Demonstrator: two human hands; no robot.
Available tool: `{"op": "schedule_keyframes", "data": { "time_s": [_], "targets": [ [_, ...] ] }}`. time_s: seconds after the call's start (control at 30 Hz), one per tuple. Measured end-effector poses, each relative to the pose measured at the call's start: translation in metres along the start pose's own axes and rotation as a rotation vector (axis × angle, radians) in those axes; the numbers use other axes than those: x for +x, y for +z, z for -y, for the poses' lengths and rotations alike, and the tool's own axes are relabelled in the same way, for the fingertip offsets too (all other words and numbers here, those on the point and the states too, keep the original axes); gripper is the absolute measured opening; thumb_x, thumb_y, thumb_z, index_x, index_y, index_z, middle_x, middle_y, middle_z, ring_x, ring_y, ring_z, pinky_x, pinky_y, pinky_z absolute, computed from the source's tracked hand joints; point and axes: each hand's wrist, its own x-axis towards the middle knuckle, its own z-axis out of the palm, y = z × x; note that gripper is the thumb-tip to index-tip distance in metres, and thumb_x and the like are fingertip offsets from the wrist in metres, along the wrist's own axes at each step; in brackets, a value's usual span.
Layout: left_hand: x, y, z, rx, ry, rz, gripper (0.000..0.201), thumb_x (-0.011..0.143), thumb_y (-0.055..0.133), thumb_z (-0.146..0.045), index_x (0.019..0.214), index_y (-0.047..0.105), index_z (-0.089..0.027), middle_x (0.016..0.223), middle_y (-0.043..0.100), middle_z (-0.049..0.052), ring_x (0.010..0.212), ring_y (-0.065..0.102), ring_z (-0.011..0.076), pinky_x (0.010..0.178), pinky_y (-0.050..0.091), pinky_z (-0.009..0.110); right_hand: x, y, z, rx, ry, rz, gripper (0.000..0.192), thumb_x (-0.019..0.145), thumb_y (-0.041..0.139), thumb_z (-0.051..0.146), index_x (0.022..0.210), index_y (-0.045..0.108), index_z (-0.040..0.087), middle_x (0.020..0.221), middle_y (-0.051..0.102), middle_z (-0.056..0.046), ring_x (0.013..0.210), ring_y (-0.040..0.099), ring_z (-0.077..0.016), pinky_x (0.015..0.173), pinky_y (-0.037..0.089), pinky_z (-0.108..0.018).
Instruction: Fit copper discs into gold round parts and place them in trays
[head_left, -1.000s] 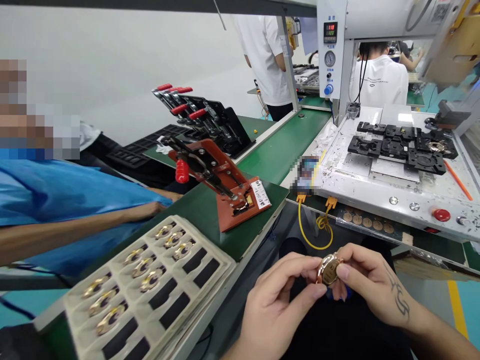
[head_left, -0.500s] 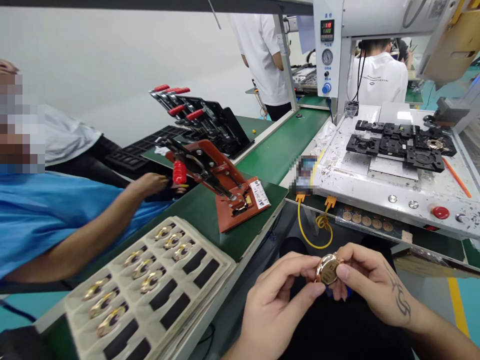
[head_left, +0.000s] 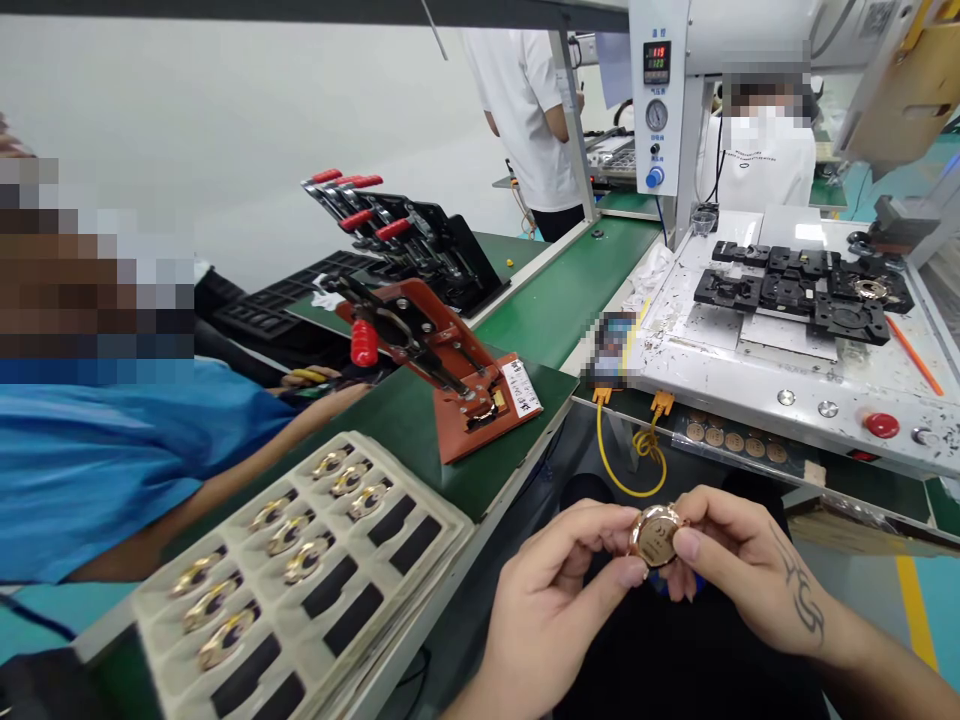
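Near left on the green bench (head_left: 420,440): a cream tray (head_left: 442,525), gold watch cases (head_left: 289,535) in the left pockets, dark empty pockets to the right. Just beyond, a red clamp jig (head_left: 442,365). Near centre, off the bench edge: a rose-gold watch case (head_left: 654,535), pinched between both grips, left hand (head_left: 559,610) fingertips on its left rim, right hand (head_left: 742,575) thumb and fingers closed on its right side.

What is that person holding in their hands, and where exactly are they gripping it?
A round rose-gold watch case, pinched by its rim between the fingertips of the left hand and the right hand, one on each side.
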Motion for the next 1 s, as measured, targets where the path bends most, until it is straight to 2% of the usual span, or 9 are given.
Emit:
{"op": "schedule_keyframes", "data": {
  "time_s": [0.13, 0.3, 0.77, 1.0],
  "targets": [
    [0.001, 0.0, -0.001, -0.101, -0.124, 0.013, 0.018, 0.09, 0.09, -0.028, 0.106, 0.086, -0.021, 0.092, 0.083, 0.007, 0.068, 0.073, 0.0146, 0.064, 0.063, 0.022, 0.0, 0.001, -0.001, -0.004, -0.004, -0.012, 0.033, 0.106, 0.071, 0.05, 0.095, 0.071, 0.018, 0.082, 0.076, -0.004, 0.069, 0.07, -0.0151, 0.064, 0.057, -0.027],
    [0.003, -0.001, 0.001, -0.213, -0.226, 0.025, 0.021, 0.088, 0.092, -0.029, 0.106, 0.086, -0.02, 0.088, 0.084, 0.007, 0.067, 0.073, 0.0136, 0.065, 0.064, 0.022, -0.002, 0.002, -0.004, -0.011, -0.009, -0.013, 0.033, 0.107, 0.071, 0.049, 0.095, 0.072, 0.018, 0.083, 0.077, -0.004, 0.069, 0.071, -0.0155, 0.064, 0.057, -0.027],
    [0.005, -0.004, 0.019, -0.306, -0.278, 0.052, 0.026, 0.089, 0.092, -0.032, 0.109, 0.083, -0.017, 0.087, 0.08, 0.006, 0.07, 0.071, 0.0139, 0.063, 0.059, 0.022, 0.0, -0.001, -0.006, -0.043, -0.015, -0.03, 0.035, 0.111, 0.065, 0.047, 0.093, 0.073, 0.018, 0.082, 0.077, -0.004, 0.069, 0.071, -0.0146, 0.065, 0.055, -0.026],
    [0.008, -0.003, 0.019, -0.304, -0.309, 0.04, 0.029, 0.087, 0.093, -0.035, 0.107, 0.083, -0.017, 0.086, 0.079, 0.005, 0.07, 0.07, 0.0141, 0.062, 0.057, 0.023, 0.004, -0.002, -0.005, -0.069, 0.01, -0.067, 0.036, 0.108, 0.068, 0.049, 0.09, 0.074, 0.018, 0.078, 0.075, -0.004, 0.067, 0.069, -0.0147, 0.063, 0.055, -0.026]
  ]
}}
